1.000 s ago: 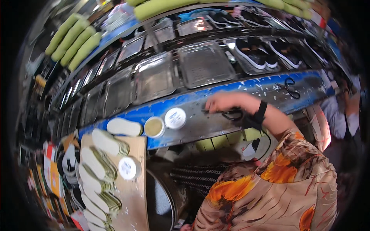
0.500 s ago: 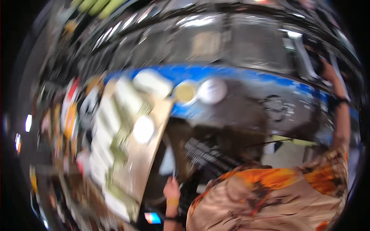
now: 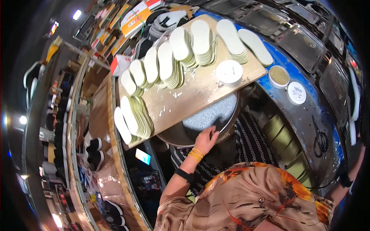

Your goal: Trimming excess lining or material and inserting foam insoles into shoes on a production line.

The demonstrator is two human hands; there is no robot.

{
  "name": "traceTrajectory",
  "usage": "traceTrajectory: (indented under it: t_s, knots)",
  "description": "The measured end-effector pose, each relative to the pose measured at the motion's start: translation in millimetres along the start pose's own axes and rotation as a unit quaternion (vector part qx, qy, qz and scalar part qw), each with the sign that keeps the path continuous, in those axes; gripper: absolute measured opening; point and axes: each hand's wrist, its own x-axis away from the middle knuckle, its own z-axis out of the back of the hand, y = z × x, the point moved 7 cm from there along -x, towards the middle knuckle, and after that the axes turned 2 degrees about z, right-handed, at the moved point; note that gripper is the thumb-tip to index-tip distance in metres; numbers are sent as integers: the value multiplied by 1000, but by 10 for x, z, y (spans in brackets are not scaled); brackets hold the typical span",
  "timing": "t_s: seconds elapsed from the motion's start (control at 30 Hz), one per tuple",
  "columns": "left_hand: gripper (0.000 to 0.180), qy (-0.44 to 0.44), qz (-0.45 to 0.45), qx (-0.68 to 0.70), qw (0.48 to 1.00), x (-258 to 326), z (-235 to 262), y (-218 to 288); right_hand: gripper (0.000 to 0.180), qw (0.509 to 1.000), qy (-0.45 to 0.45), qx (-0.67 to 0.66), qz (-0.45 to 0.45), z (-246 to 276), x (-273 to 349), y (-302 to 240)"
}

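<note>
Round tub sitting by the left hand

Curled fingers are hanging by its rim, hold unclear. A board is overhanging the tub, probably keeping insole stacks within reach. The right hand is lying near a shoe, grip too dark to tell.

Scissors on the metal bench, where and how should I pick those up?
Grip the black scissors by the handle loops, probably coming from the near end, at the picture's lower edge. They look to lie flat on the bench, loops toward that edge and blades pointing away, so fingers could slip down into the loops from above, clear of the blades.
</note>
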Motion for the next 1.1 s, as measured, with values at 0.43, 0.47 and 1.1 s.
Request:
traceTrajectory:
  t_s: [0.43, 0.47, 1.1]
  knots:
    - [74, 245, 137, 473, 835, 744, 863, -674, 21, 480, -626, -91, 608, -3043, 5273, -3714]
    - [73, 235, 213, 358, 878, 738, 866, -916, 20, 465, -655, -72, 591, -3101, 5418, -3649]
    - [41, 165, 25, -151, 974, -140, 771, -659, 35, 768, -256, 577, 109, -1386, 2003, 49]
